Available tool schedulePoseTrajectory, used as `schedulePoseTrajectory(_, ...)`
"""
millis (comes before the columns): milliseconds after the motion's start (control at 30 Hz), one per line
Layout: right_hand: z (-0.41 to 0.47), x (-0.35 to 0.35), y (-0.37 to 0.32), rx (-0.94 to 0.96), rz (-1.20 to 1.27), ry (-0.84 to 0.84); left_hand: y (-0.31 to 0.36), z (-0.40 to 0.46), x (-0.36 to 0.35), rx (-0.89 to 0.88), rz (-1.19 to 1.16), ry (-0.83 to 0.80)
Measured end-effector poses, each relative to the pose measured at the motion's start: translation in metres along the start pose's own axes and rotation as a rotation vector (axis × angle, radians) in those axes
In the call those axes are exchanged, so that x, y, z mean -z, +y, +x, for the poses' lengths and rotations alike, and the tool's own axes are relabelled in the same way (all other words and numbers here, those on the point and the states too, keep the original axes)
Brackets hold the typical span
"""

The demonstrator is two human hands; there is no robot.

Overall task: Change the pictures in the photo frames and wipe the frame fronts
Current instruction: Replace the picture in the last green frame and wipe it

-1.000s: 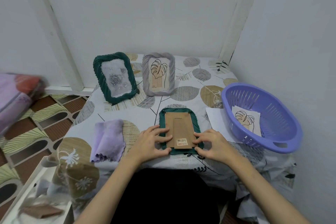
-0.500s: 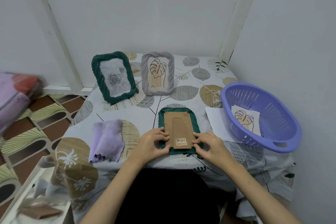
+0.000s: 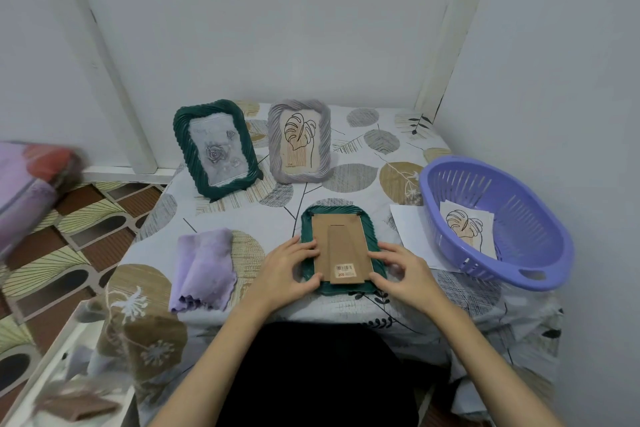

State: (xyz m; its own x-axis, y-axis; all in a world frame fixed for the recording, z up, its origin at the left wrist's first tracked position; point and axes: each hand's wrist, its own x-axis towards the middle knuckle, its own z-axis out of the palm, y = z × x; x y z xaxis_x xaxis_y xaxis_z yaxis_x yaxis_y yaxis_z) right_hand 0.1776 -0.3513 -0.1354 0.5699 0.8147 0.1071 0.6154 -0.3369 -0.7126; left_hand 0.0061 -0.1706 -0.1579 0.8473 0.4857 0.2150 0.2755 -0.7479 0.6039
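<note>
One tabletop [image 3: 346, 149] with a leaf-print cover holds everything. One purple basket [image 3: 540, 274] sits on the right, with one leaf picture [image 3: 465, 230] inside it. One white paper [image 3: 412, 236] pokes out from under the basket. One purple cloth [image 3: 204, 269] lies folded on the left. There are three photo frames. Two stand at the back: one green frame [image 3: 216, 149] with a rose picture and one grey frame [image 3: 299, 140] with a leaf picture. The third frame [image 3: 341, 248] lies face down near the front edge, brown back up. Two hands are on it. The left hand [image 3: 287, 270] has its grip on the frame's left side, thumb and fingers bent around the edge. The right hand [image 3: 403, 270] pinches its right side the same way.
</note>
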Motion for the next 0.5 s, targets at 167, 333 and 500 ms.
schedulePoseTrajectory(167,-0.001,-0.005,0.001,0.036,-0.013,0.045,0.001,-0.001,-0.003,-0.018,-0.004,0.055)
schedulePoseTrajectory(333,-0.002,-0.01,0.001,0.042,-0.044,0.066,0.003,-0.002,-0.008,-0.01,-0.037,0.096)
schedulePoseTrajectory(500,-0.002,-0.012,0.0,0.028,-0.029,0.087,0.004,-0.002,-0.007,-0.005,-0.055,0.085)
